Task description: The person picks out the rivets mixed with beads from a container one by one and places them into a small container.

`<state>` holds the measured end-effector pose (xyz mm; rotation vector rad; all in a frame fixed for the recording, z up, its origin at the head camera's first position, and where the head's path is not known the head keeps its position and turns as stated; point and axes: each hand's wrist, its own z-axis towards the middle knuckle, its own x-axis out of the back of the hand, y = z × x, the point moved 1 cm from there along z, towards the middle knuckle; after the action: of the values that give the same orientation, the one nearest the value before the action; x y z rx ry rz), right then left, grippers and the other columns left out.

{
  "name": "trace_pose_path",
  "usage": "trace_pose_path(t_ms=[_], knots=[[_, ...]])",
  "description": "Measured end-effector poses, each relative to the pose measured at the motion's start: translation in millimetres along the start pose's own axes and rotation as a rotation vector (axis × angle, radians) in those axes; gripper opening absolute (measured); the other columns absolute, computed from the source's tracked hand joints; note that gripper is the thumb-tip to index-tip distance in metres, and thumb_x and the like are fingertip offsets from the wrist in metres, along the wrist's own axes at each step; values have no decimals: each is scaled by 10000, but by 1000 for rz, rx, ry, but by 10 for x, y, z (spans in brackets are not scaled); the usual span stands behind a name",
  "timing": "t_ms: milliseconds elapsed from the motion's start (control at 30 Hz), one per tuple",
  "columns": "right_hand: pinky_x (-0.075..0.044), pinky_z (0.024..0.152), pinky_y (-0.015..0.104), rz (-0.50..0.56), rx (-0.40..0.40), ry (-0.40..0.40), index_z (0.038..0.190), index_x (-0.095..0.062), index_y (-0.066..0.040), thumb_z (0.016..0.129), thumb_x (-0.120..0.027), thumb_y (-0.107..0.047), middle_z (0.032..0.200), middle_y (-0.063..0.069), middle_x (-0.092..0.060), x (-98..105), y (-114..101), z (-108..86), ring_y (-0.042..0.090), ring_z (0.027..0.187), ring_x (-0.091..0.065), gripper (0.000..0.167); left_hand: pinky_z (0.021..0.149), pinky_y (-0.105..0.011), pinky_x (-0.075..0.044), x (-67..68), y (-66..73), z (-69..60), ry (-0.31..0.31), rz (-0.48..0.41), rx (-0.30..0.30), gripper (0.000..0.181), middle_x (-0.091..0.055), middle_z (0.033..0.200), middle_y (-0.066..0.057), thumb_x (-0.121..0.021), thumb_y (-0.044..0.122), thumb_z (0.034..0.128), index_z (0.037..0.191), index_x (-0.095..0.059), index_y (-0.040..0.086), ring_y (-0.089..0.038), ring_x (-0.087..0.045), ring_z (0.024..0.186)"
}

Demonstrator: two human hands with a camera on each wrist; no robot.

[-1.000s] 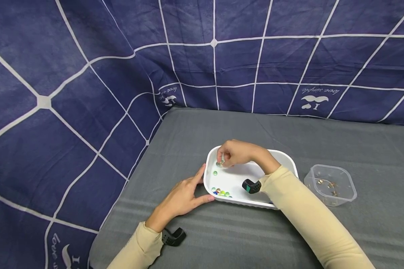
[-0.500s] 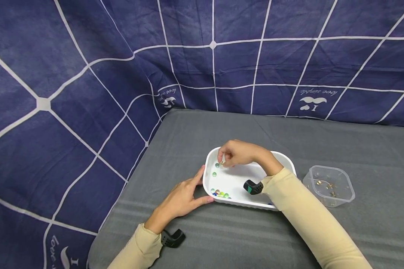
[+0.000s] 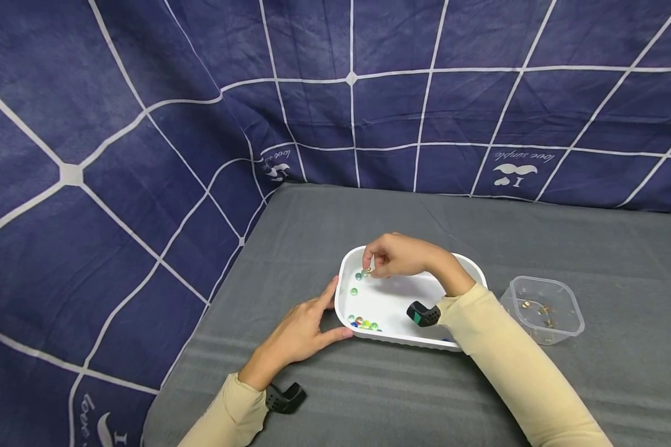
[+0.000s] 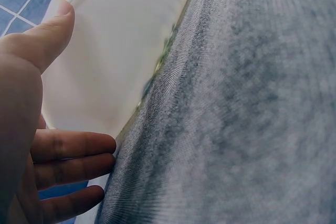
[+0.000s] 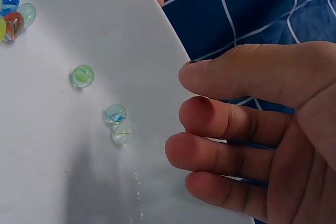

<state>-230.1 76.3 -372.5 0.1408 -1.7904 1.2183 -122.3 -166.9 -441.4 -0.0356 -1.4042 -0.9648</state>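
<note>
The white tray stands on a grey cloth. Inside its far left end is my right hand, pinching a small gold-coloured metal piece between thumb and index finger. Its kind is too small to tell. Close to these fingertips lie a teal-blue marble and a pale clear marble, side by side. A green marble sits a little nearer. Several coloured marbles cluster in the near left corner. My left hand rests against the tray's left end, fingers extended and thumb at the near rim.
Right of the tray stands a clear plastic box with several small gold-coloured pieces in it. A dark blue marble shows at the near rim beside the right sleeve. A blue grid-patterned cloth hangs behind and at the left.
My right fingertips have shifted slightly right, away from the teal-blue marble, with the gold-coloured piece between them. The pale marble beside it shows more plainly. My left hand stays at the tray.
</note>
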Motion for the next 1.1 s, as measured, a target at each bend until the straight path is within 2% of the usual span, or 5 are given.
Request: trace_pose_path(t_ms=[367,833,1100], knots=[[-378,567,227,4,37,48,935,-689,-117,856,-701,-73,640,-90,-544,49,-35,-86,44,571,-446,91,926,-445,-502,-12,-25,-4,9,2,-11,959,-693,1204,-47,-728,447,881,1557,-222,-7,-249,-635,1116],[-396,580,238,0,87,95,953,-689,-83,863,-677,-54,660,-96,-522,78,-61,-184,61,598,-459,96,890,-440,-515,-15,-25,-12,7,4,-7,959,-691,1203,-48,-720,459,882,1569,-212,24,-226,-646,1073],[-402,582,238,7,67,112,956,-691,-81,870,-675,-51,660,-95,-528,97,-82,-244,68,601,-469,93,900,-434,-513,-15,-37,-5,10,-3,-24,954,-695,1195,-48,-732,435,879,1557,-225,-4,-224,-646,1083]])
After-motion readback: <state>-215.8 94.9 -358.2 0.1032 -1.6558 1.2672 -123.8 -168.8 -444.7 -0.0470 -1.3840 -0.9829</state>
